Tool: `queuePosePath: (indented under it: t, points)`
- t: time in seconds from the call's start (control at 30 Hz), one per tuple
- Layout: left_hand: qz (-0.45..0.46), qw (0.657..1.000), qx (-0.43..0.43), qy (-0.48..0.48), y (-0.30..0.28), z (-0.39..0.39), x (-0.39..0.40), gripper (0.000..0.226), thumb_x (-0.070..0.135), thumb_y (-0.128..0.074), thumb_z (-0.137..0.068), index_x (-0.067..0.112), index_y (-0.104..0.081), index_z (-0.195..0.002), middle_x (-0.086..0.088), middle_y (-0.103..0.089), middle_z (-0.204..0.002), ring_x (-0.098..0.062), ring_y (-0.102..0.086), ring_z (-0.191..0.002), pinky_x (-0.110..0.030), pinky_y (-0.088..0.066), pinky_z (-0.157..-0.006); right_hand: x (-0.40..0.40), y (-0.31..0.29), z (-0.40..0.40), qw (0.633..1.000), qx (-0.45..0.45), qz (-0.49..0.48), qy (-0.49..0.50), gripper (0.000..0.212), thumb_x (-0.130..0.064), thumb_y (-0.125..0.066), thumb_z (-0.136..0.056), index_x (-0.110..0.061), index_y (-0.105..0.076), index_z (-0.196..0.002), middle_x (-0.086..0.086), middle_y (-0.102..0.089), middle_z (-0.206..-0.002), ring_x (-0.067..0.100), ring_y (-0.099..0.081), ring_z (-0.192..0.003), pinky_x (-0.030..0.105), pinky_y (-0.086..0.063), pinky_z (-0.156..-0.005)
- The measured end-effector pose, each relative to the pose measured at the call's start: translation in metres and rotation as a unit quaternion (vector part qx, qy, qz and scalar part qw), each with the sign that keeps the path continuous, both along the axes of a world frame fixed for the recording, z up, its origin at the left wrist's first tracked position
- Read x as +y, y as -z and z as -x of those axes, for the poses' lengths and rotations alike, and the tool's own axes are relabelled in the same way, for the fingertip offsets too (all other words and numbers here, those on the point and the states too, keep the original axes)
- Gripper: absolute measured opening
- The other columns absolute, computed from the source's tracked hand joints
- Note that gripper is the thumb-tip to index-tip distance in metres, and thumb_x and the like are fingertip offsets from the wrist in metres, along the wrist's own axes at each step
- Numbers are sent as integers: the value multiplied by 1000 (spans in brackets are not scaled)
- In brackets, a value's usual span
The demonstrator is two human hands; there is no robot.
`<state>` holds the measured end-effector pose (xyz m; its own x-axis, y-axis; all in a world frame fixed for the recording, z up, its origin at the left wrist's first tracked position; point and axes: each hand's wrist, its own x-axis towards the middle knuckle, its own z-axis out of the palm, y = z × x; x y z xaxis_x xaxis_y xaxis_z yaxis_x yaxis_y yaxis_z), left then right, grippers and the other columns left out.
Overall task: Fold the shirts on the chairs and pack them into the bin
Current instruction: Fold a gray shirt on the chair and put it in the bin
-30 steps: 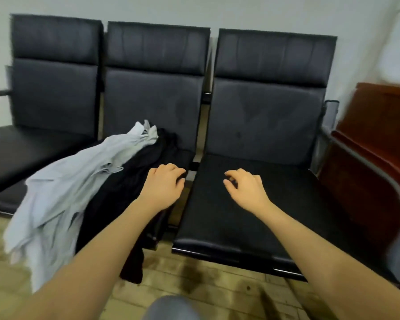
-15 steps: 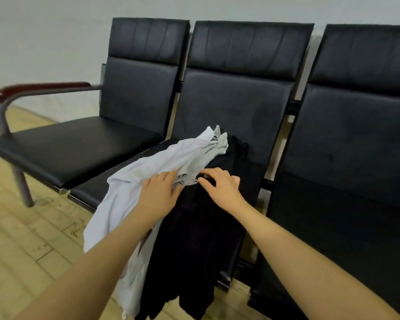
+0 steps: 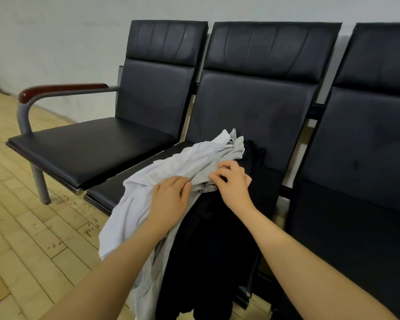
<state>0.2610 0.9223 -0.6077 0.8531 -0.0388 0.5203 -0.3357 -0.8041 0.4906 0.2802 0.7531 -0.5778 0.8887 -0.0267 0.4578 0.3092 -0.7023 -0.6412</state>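
Wall (image 3: pixel 56 42) behind the seating — pale, plain, faintly scuffed low down near the floor line. Floor (image 3: pixel 21 227) — light wooden boards laid in staggered rows, with dark scuff marks scattered over several of them. Armrest (image 3: pixel 62 90) at the far left end of the seat row: reddish-brown wooden top on a grey metal tube that bends down to the seat edge. Grey metal leg (image 3: pixel 41 184) stands on the boards below that end.
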Motion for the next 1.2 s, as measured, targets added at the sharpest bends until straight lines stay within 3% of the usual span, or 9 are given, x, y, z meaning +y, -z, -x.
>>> queuePosePath:
  t: [0.1, 0.17, 0.27, 0.4, 0.5, 0.7, 0.8, 0.97, 1.2]
  points:
    - [-26, 1000, 1, 13, -6, 0, 0, 73, 60, -15, -82, 20, -58, -126, 6, -56, -129, -17, -47, -120, -27, -24, -93, -25, -16, 9, 993, -35, -109, 3, 15, -23, -62, -90, -32, -68, -79, -23, -61, -99, 9, -53, -107, 35, -27, -105]
    - [-28, 999, 2, 25, -11, 3, -4, 77, 63, -14, -80, 20, -56, -128, 7, -54, -132, -15, -45, -123, -26, -22, -97, -43, -25, 17, 991, -47, -127, 10, 18, -28, -59, -91, -42, -66, -81, -24, -68, -88, 15, -59, -103, 45, -37, -103]
    - [-11, 997, 0, 74, -17, 13, -17, 72, 63, -20, -83, 19, -57, -128, 10, -56, -129, -10, -47, -121, -22, -19, -95, -66, -34, 28, 990, -64, -121, 19, 17, -28, -55, -93, -33, -71, -89, -22, -69, -89, 8, -62, -96, 49, -41, -99]
    - [-32, 992, -8, 119, -14, 21, -29, 41, 43, -44, -96, 17, -62, -122, 6, -64, -116, -16, -58, -109, -31, -36, -95, -83, -46, 51, 981, -76, -178, 10, 18, -14, -56, -94, -21, -71, -89, -14, -70, -87, -2, -63, -86, 25, -48, -89]
    - [-7, 992, -29, 123, -12, 24, -36, 48, 44, -39, -92, 11, -70, -109, -4, -71, -99, -27, -65, -92, -33, -48, -83, -91, -49, 69, 981, -66, -184, 2, 18, -10, -55, -94, -18, -70, -89, -10, -69, -89, -7, -61, -82, 7, -44, -75]
    - [-3, 984, -105, 142, -52, 36, -57, 66, 54, -27, -95, 6, -64, -118, -12, -69, -99, -24, -63, -94, -37, -50, -82, -114, -58, 92, 975, -72, -206, 51, 15, -14, -55, -94, -16, -70, -92, -8, -68, -87, 0, -62, -81, 17, -49, -75]
    - [-26, 978, -142, 150, -83, 43, -69, 55, 49, -32, -98, 9, -62, -122, -12, -67, -98, -26, -63, -92, -31, -46, -79, -123, -78, 107, 970, -101, -208, 70, 15, -14, -55, -95, -18, -69, -91, -9, -67, -87, -2, -61, -81, 11, -47, -73]
    - [-56, 956, -238, 160, -120, 59, -106, 52, 47, -32, -95, 13, -70, -108, -6, -64, -74, -27, -62, -58, -33, -50, -46, -158, -103, 142, 964, -148, -195, 108, 14, -13, -54, -95, -19, -67, -91, -9, -65, -83, -11, -58, -74, 3, -43, -66]
    - [-59, 913, -320, 248, -130, 98, -186, 39, 33, -42, -91, 10, -73, -99, -3, -60, -65, -24, -60, -55, -29, -46, -46, -226, -95, 208, 949, -152, -201, 191, 14, -13, -56, -94, -18, -68, -90, -9, -66, -83, -8, -60, -74, 3, -44, -65]
